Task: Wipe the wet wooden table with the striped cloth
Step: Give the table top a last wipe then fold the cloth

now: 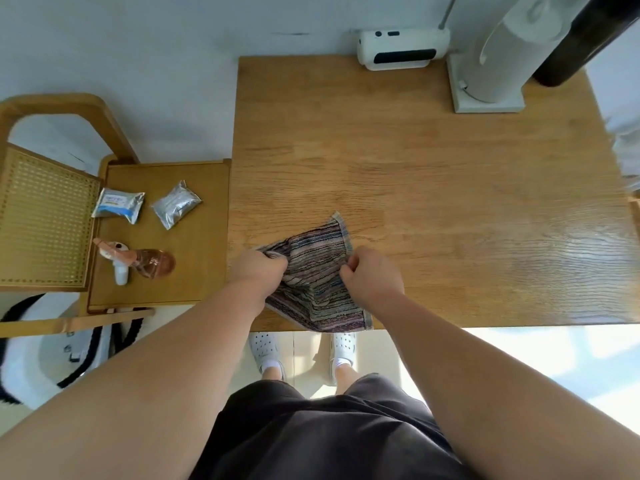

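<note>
Fingers of left hand (258, 271) and right hand (369, 277) clenched on striped cloth (315, 271), near table (415, 168) edge.

A wooden chair (162, 237) stood at the left, its seat holding two foil sachets (119, 206) (176, 204) and a spray bottle (138, 263) lying on its side. At the far right stood a white device (401, 50) and what looked like a paper-towel holder (498, 60).
</note>
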